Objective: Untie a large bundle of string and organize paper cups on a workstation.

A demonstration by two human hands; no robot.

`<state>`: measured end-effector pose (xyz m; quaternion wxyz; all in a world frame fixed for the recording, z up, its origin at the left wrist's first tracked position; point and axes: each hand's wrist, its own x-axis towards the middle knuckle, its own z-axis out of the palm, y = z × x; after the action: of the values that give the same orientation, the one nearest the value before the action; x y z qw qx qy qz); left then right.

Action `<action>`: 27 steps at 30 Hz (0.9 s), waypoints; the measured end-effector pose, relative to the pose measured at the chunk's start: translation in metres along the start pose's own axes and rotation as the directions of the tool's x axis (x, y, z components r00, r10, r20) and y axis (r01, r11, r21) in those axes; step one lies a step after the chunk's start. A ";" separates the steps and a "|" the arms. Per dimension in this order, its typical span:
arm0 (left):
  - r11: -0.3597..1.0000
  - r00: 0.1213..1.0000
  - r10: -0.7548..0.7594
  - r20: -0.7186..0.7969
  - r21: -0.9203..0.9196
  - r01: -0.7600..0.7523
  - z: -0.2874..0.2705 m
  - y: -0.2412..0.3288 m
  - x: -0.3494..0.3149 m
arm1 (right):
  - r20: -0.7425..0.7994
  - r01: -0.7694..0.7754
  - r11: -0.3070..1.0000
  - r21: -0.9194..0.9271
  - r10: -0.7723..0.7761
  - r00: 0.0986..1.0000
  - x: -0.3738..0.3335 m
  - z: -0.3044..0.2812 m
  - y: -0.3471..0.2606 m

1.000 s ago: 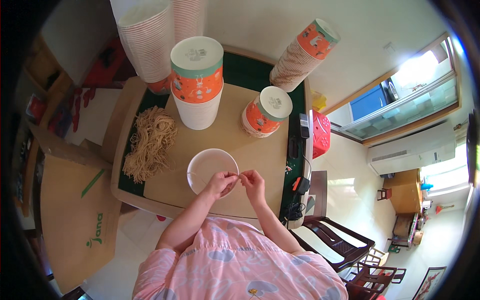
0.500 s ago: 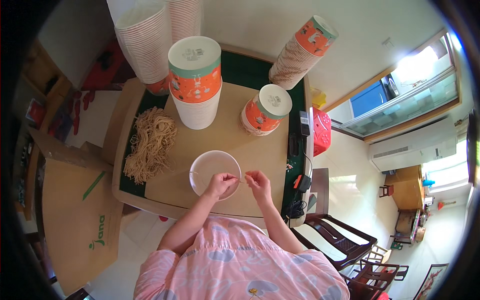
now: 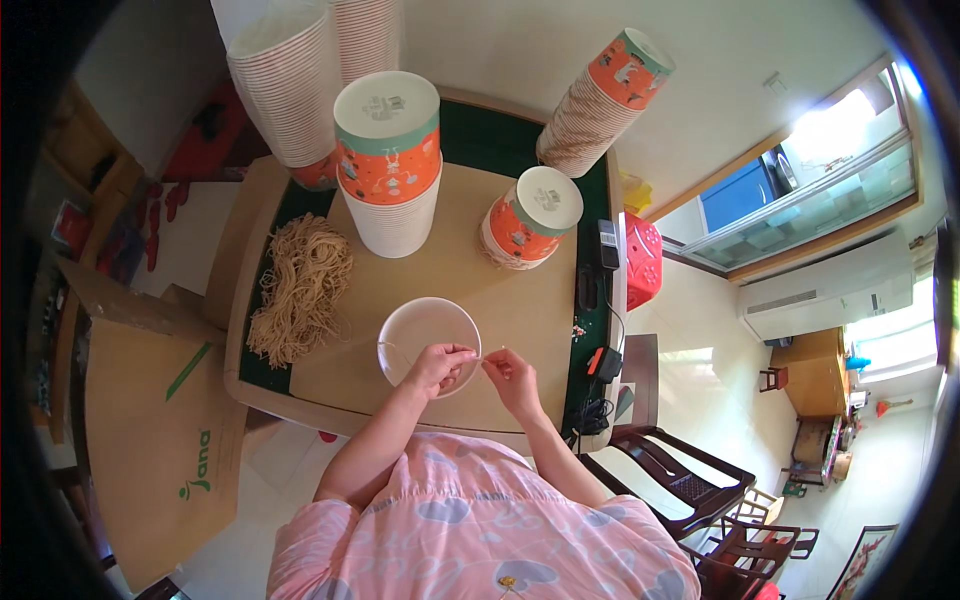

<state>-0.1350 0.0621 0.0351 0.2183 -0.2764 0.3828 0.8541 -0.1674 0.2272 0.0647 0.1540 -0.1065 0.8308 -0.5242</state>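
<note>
A white paper bucket stands mouth up on the brown board near the table's front edge. A thin piece of string shows at its left rim. Over the bucket's right side, my left hand has thumb and forefinger pinched together on what looks like string. Just right of the rim, my right hand is also pinched, its fingertips almost meeting the left ones. The string between the fingers is very thin and mostly hidden. To the left lies a loose bundle of beige string.
Upside-down stacks of orange-and-white paper buckets stand behind: a tall one, a short one, and a leaning one. More nested buckets rise at back left. Chargers and cables line the right edge. A cardboard box stands left.
My right hand has dipped slightly and its fingers have drawn closer together near my left fingertips. My left hand stays almost where it was over the bucket.
</note>
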 end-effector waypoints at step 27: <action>0.477 0.790 0.604 0.105 0.746 -0.464 0.012 -0.008 -0.013 | 0.240 -0.161 0.926 0.341 0.080 0.968 0.009 0.000 0.023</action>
<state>-0.1245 0.0741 0.0462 -0.0013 -0.1020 0.7783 0.6196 -0.1766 0.2341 0.0426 0.2945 -0.0828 0.7042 -0.6407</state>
